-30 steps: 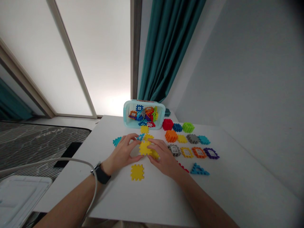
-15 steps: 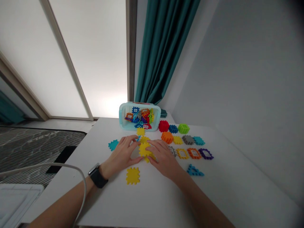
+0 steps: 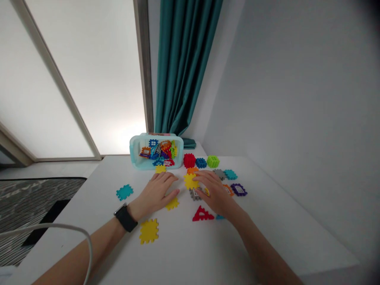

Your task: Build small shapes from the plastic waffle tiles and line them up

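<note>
My right hand (image 3: pixel 214 193) pinches a yellow toothed square tile (image 3: pixel 190 181) at its right edge, above the rows of pieces. My left hand (image 3: pixel 158 190) is open, its fingers apart and nothing between them. A yellow tile (image 3: pixel 172 204) lies by its thumb, partly covered. Beyond its fingers, another yellow tile (image 3: pixel 160 169) lies against the tub. In front of the left hand is a yellow square tile (image 3: pixel 149 231), and a light-blue tile (image 3: pixel 124 192) lies to its left. Under the right hand sit a grey window piece (image 3: pixel 194 194) and a red triangle (image 3: pixel 203 214), partly beside a blue piece (image 3: pixel 220 217).
A pale-blue tub (image 3: pixel 133 152) of mixed pieces stands at the back of the white table (image 3: pixel 184 253). Red (image 3: pixel 189 160), blue (image 3: pixel 201 162) and green (image 3: pixel 213 161) stacks line up beside it. A purple window piece (image 3: pixel 239 189) lies right. A white cable (image 3: pixel 68 226) crosses my left forearm.
My right hand has moved right and away from my left with the yellow tile. My left hand has opened off the yellow pieces. The view has swung right, and the red triangle now shows.
</note>
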`<state>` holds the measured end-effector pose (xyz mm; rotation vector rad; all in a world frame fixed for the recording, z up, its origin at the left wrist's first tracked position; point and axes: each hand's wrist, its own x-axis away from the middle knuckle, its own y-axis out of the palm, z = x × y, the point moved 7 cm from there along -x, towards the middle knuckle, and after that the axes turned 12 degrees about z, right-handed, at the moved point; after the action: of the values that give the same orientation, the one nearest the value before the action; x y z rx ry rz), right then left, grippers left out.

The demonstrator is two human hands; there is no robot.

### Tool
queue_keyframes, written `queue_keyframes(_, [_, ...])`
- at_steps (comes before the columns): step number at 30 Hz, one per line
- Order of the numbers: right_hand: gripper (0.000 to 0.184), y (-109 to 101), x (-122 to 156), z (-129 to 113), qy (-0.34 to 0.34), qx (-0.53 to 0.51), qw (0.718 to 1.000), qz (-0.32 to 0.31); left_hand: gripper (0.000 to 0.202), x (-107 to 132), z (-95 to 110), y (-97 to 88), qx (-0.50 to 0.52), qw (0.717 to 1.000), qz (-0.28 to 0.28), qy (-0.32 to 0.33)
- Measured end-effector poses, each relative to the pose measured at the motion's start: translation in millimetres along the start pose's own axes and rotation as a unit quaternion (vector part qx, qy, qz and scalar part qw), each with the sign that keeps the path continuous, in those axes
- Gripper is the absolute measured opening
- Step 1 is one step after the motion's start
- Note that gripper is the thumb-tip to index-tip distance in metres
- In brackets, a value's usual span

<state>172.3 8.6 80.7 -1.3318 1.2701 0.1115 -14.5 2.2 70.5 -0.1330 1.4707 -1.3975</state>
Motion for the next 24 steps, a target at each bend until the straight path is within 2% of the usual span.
queue_keyframes(6, [0.023,-22.1,17.4,59.8,0.054,0.024,0.998,0.017,0.029,-12.4,-0.2,38.1,-0.026,0.998,-0.026,0.042])
queue_keyframes(12, [0.028,-19.2,26.0,110.9,0.113,0.033,0.993,-0.015,0.029,-17.3,3.0,58.4,-0.042,0.997,-0.042,0.041])
queue_keyframes(17, [0.029,-3.0,23.9,130.0,0.111,0.062,0.989,-0.073,0.027,-13.3,3.0,66.7,-0.065,0.997,-0.033,0.024])
queue_keyframes(24, [0.031,10.1,17.8,141.6,0.106,0.074,0.987,-0.097,0.028,-8.8,-0.1,70.1,-0.051,0.998,-0.016,0.019])
